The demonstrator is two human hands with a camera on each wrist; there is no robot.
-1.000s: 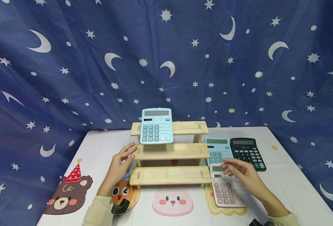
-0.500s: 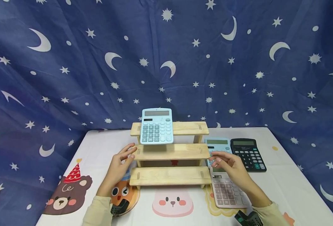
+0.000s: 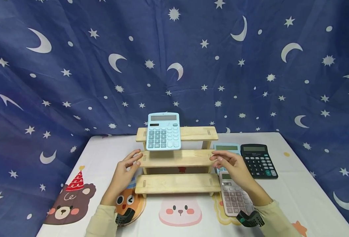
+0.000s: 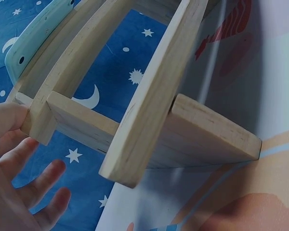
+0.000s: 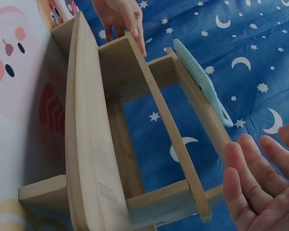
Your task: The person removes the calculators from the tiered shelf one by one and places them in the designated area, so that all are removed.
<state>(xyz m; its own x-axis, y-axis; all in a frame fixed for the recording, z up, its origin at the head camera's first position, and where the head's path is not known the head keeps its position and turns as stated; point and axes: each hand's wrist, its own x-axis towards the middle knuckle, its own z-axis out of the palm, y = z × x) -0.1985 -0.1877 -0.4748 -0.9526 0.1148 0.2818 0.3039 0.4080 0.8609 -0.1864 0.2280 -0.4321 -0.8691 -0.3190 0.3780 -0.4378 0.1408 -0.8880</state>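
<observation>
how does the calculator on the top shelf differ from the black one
The shelf calculator is light blue; the black calculator is dark with some teal keys. The shelf calculator sits on the wooden stand; the black calculator lies on the table. Both have a screen above their keys.

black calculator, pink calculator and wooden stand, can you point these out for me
Black calculator (image 3: 259, 161): head view, on its keypad.
Pink calculator (image 3: 235, 197): head view, on its keys.
Wooden stand (image 3: 177, 159): head view, on its middle step.
</observation>
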